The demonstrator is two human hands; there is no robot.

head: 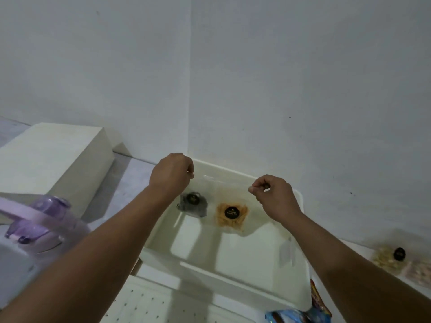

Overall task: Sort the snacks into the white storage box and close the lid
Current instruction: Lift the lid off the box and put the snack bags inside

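While both hands pinch a clear packet [224, 185], left hand [171, 173], right hand [272, 194], above white box [233, 276] far rim.

Dim, bluish-grey light; soft shadows; edges blurred, wide-angle stretched.

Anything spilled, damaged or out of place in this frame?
Nothing spilled or damaged. Two clear snack packs lie inside the white storage box, but more snack packs sit outside it on the right, and both hands hover over it.

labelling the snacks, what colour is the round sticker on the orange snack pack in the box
Black with small light lettering, on the orange snack pack in the white storage box; only the head view shows it.
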